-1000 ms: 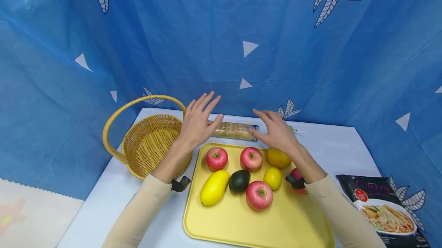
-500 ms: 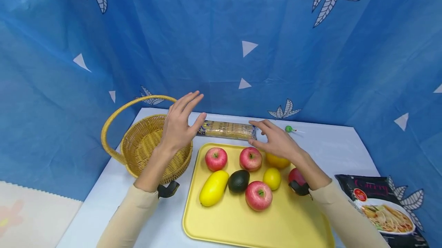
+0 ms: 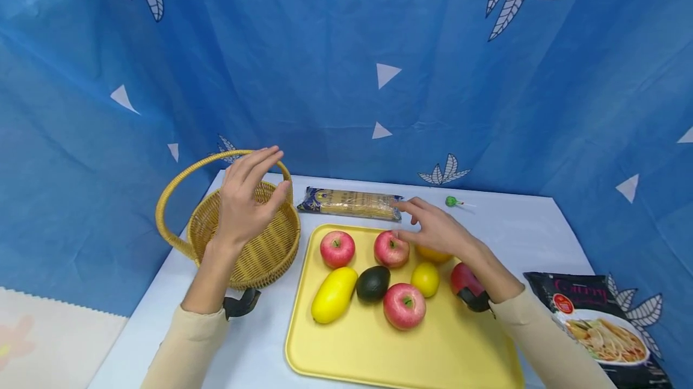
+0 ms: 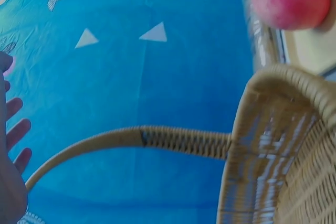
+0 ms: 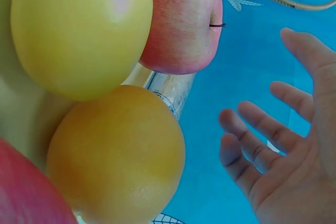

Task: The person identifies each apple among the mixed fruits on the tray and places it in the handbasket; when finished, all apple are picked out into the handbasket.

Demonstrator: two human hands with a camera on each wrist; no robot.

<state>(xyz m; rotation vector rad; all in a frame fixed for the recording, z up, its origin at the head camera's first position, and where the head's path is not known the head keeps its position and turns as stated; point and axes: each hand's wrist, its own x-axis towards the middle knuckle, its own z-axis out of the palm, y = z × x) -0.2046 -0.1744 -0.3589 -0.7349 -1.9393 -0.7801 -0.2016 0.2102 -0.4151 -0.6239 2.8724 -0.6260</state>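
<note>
My left hand (image 3: 243, 199) hovers over the wicker basket (image 3: 289, 257) with its fingers extended and nothing in its grasp. In the left wrist view the basket's handle (image 4: 184, 142) arches close to that hand. My right hand (image 3: 435, 226) hangs above the back of the yellow tray (image 3: 346, 356), its fingers loosely bent and holding nothing. Nearest to it are a red apple (image 3: 387, 251) and an orange (image 5: 121, 156), partly hidden under the hand in the head view. A yellow lemon-like fruit (image 3: 425, 279) and a dark avocado (image 3: 372, 284) lie just in front.
Behind the tray lies a clear pack of noodles (image 3: 352, 204), with a green lollipop (image 3: 452, 201) to its right. A black curry noodle packet (image 3: 595, 323) sits at the right. Also on the tray are a yellow mango (image 3: 332, 296), more apples (image 3: 404, 306) and a red fruit (image 3: 464, 279).
My left hand has moved left, from beside the noodle pack to over the basket. The right hand has come slightly down and nearer, over the tray's back edge.
</note>
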